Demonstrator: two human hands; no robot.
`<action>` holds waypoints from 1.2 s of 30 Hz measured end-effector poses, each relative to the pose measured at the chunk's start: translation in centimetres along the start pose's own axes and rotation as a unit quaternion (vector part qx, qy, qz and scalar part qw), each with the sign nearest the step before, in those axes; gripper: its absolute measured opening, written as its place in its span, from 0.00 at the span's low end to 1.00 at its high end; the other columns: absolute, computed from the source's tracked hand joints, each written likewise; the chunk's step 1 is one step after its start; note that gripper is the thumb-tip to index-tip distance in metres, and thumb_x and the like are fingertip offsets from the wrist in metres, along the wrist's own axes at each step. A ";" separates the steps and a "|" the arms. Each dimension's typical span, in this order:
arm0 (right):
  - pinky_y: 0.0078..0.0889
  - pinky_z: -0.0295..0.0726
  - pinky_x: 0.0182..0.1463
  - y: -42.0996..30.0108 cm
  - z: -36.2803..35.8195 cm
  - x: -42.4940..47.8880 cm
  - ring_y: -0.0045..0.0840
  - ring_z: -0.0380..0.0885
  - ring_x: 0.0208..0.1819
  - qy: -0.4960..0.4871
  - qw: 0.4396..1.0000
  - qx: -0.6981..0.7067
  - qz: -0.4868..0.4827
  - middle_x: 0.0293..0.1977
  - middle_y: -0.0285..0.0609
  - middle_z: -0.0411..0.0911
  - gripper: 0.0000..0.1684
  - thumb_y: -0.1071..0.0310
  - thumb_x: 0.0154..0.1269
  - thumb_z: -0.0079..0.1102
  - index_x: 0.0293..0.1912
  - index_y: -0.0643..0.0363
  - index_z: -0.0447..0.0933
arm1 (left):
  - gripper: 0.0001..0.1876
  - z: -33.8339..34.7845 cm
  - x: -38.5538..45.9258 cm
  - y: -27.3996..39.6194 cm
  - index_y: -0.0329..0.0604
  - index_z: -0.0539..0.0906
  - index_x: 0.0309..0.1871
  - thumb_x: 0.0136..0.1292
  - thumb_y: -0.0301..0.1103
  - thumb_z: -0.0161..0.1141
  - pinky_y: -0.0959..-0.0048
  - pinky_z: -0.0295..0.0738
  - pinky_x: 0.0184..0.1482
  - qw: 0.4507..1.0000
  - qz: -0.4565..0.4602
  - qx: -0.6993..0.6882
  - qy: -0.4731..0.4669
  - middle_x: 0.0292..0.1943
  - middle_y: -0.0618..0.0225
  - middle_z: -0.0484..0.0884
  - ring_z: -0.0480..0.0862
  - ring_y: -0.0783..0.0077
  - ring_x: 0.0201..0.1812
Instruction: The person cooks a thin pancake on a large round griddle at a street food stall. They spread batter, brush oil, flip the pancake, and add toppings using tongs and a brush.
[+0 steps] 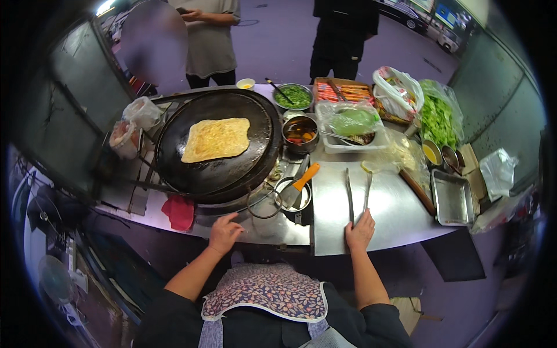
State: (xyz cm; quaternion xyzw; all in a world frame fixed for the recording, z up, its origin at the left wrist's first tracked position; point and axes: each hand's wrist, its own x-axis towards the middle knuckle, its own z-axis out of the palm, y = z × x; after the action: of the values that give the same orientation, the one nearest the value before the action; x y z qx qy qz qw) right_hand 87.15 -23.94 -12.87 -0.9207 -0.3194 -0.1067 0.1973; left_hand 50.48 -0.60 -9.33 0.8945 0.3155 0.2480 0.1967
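Observation:
My right hand (361, 230) grips a pair of metal tongs (349, 193), its two arms spread apart over the steel worktop (330, 235). Nothing shows in my left hand (225, 232), which hovers with fingers apart by the counter's front edge. Beyond it, a flat, roughly rectangular flatbread (217, 140) lies on the round black griddle (174, 143). Right of the griddle, an orange-handled scraper (306, 177) rests across a metal bowl (309, 201). A metal ring (249, 204) leans beside that bowl. A red cloth (178, 212) hangs at the counter's front edge.
Chopped greens (293, 96), a pot of dark liquid (300, 148), a white plastic tub (339, 148) and bagged lettuce (437, 115) line the back. A wooden rolling pin (416, 191) and metal tray (453, 200) lie at right. Two people stand across the counter.

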 end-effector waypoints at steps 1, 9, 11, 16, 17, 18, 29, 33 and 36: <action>0.44 0.67 0.61 -0.1 0.0 -0.4 0.46 0.64 0.58 -0.005 1.000 -0.003 -0.004 0.56 0.56 0.65 0.47 0.64 0.52 0.62 0.68 0.69 0.53 | 0.08 -0.7 -0.6 -1.8 0.46 0.84 0.33 0.50 0.36 0.69 0.60 0.72 0.53 0.999 -0.003 0.001 0.038 0.51 0.61 0.80 0.79 0.54 0.51; 0.32 0.75 0.33 -2.6 -0.8 -5.2 0.29 0.74 0.30 -0.058 0.944 0.249 0.207 0.36 0.46 0.73 0.39 0.66 0.66 0.55 0.71 0.63 0.51 | 0.24 -6.0 -2.2 -13.2 0.50 0.80 0.55 0.51 0.36 0.69 0.63 0.75 0.44 0.980 -0.187 0.014 -0.061 0.37 0.65 0.76 0.79 0.59 0.41; 0.25 0.72 0.24 -6.9 -2.1 -4.9 0.20 0.71 0.22 -0.081 0.892 0.370 0.246 0.30 0.39 0.72 0.36 0.68 0.68 0.53 0.71 0.61 0.51 | 0.26 -6.0 -3.1 -14.6 0.52 0.79 0.58 0.52 0.36 0.69 0.65 0.76 0.43 0.981 -0.161 0.013 -0.105 0.36 0.65 0.77 0.80 0.61 0.39; 0.18 0.68 0.19 -22.6 -5.7 -3.5 0.13 0.68 0.18 -0.167 0.867 0.459 0.097 0.31 0.37 0.75 0.34 0.70 0.70 0.51 0.72 0.57 0.52 | 0.26 -5.7 -2.7 -15.7 0.53 0.78 0.60 0.55 0.37 0.67 0.66 0.76 0.41 0.988 -0.093 -0.003 -0.123 0.33 0.66 0.77 0.80 0.62 0.38; 0.17 0.68 0.19 -25.1 -5.8 -3.1 0.12 0.69 0.18 -0.221 0.856 0.459 0.089 0.32 0.38 0.77 0.33 0.70 0.70 0.50 0.71 0.57 0.54 | 0.27 -6.0 -2.5 -15.8 0.52 0.78 0.60 0.55 0.36 0.67 0.66 0.76 0.40 0.988 -0.083 -0.021 -0.127 0.33 0.65 0.77 0.80 0.63 0.37; 0.16 0.69 0.18 -27.3 -5.9 -2.8 0.14 0.71 0.19 -0.298 0.823 0.473 0.104 0.34 0.38 0.76 0.30 0.67 0.72 0.49 0.70 0.57 0.57 | 0.27 -6.3 -2.4 -16.0 0.50 0.78 0.61 0.55 0.35 0.67 0.66 0.76 0.39 0.988 -0.073 -0.041 -0.132 0.32 0.65 0.76 0.80 0.63 0.36; 0.21 0.74 0.20 -42.2 5.5 3.8 0.20 0.75 0.20 -0.339 0.663 0.619 0.249 0.33 0.44 0.80 0.13 0.62 0.73 0.48 0.50 0.61 0.70 | 0.12 -8.8 -4.7 -20.8 0.37 0.82 0.49 0.62 0.27 0.61 0.76 0.77 0.39 0.916 -0.196 -0.317 -0.146 0.37 0.63 0.81 0.83 0.75 0.34; 0.18 0.73 0.19 -44.0 1.1 5.1 0.16 0.74 0.19 -0.283 0.745 0.587 0.143 0.33 0.41 0.79 0.26 0.66 0.71 0.52 0.67 0.53 0.63 | 0.10 -9.3 -5.9 -22.9 0.38 0.83 0.48 0.64 0.27 0.60 0.79 0.78 0.38 0.915 -0.203 -0.307 -0.163 0.36 0.67 0.84 0.84 0.78 0.33; 0.17 0.72 0.20 -43.7 -3.5 5.8 0.13 0.73 0.19 -0.245 0.840 0.483 0.018 0.34 0.39 0.79 0.32 0.67 0.71 0.53 0.71 0.49 0.58 | 0.08 -9.1 -5.1 -22.6 0.38 0.84 0.43 0.64 0.29 0.61 0.78 0.79 0.34 0.899 -0.236 -0.317 -0.187 0.30 0.67 0.85 0.84 0.79 0.30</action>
State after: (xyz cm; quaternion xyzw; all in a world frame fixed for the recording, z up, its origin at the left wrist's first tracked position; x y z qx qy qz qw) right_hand 63.83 9.14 5.03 -0.7105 -0.3513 0.2936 0.5344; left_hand 31.25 14.14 -15.18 0.7138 0.3798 0.1092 0.5782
